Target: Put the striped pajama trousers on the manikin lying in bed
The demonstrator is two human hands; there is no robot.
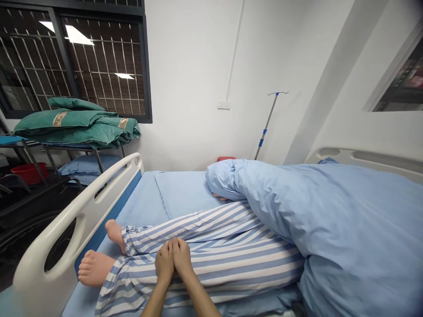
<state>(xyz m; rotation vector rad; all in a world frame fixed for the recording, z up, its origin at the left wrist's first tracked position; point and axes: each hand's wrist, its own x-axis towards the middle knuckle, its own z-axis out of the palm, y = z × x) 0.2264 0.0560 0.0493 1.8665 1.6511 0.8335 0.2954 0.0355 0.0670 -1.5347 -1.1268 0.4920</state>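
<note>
A patient manikin [231,259] with smooth, plastic-looking feet lies on the bed, wearing blue-and-white striped trousers. My left hand [164,260] and my right hand [181,256] are side by side, touching, over its near lower leg. Their fingers curl down over the far side of that leg, and the fingertips are hidden. Both bare feet, the near foot [94,267] and the far foot [114,234], stick out of the trouser cuffs. A light blue quilt [317,207] is folded back over the upper body; a bit of a hand shows under its edge.
At the left stands the cream bed end board [46,246]. Beyond it are green folded bedding [79,123] on a rack, a red basin [29,173] and a dark wheelchair [36,207]. An IV pole [266,127] rises behind the bed, near the wall socket [224,105].
</note>
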